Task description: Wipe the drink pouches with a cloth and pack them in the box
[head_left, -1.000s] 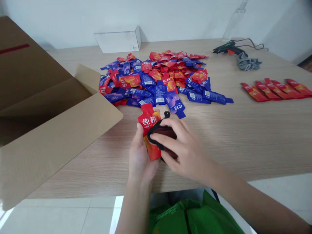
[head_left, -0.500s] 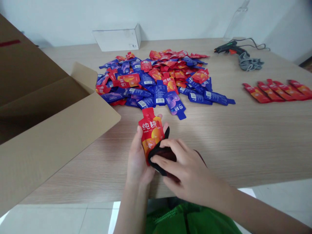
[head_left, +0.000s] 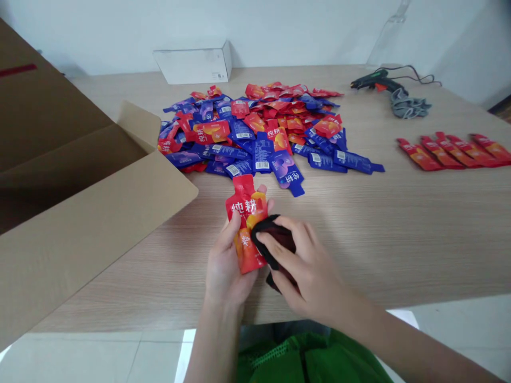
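Note:
My left hand (head_left: 227, 268) holds a red and orange pouch (head_left: 244, 213) with white lettering, its narrow neck pointing away from me. The thumb lies over the pouch's left edge and the fingers support it from behind. In my right hand (head_left: 307, 260) is a bunched dark cloth (head_left: 275, 239), pinched between thumb and fingers and touching the pouch's right side. Just beyond my hands lies a mixed heap of red pouches (head_left: 211, 131) and blue pouches (head_left: 262, 151). The nearest blue pouch (head_left: 286, 169) sticks out towards me.
An open cardboard box (head_left: 104, 213) takes up the left side. Several red pouches (head_left: 459, 151) lie in an overlapping row at the right. Behind them are a glue gun (head_left: 377, 80) with its cable and a grey cloth (head_left: 409, 103). A white box (head_left: 194, 65) stands by the wall.
The dark cloth in my right hand has moved up and right across the pouch, uncovering its lower part. My left thumb has shifted further over the pouch's front.

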{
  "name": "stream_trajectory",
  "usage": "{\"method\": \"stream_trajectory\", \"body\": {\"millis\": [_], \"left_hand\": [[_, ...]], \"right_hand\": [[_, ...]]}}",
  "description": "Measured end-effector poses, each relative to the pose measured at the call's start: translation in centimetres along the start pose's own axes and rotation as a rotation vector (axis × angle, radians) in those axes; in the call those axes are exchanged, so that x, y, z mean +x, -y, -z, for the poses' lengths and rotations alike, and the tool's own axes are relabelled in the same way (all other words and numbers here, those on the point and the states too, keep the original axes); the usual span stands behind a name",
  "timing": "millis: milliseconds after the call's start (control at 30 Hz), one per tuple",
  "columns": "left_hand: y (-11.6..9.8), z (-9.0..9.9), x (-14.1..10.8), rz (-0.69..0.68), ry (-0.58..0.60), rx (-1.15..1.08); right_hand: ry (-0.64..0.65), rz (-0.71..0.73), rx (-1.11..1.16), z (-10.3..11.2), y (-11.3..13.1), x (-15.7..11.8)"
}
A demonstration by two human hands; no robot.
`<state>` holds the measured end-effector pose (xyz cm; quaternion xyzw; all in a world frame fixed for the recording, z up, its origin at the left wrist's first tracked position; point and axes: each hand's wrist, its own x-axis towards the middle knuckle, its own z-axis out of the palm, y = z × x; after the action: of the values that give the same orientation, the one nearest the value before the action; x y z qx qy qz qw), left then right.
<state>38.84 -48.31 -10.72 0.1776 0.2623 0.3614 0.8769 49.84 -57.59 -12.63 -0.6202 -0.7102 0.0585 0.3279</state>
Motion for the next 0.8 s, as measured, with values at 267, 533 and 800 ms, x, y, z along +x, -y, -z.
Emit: {"method": "stream_trajectory", "body": {"millis": [267,533,800], "left_hand": [[1.4,-0.3,-0.4,-0.001,0.047,-0.035],[0.1,0.2,0.3,-0.038,0.009,-0.064],[1.1,-0.1,0.1,-0.029,0.07,-0.029]], "right_hand": [[-0.209,-0.04,-0.073,1.8,-0.5,3.6],[-0.008,-0.031,0.053,0.6,0.5,-0.5],[-0.121,-0.048,-0.008,1.6,-0.5,2.9]]}}
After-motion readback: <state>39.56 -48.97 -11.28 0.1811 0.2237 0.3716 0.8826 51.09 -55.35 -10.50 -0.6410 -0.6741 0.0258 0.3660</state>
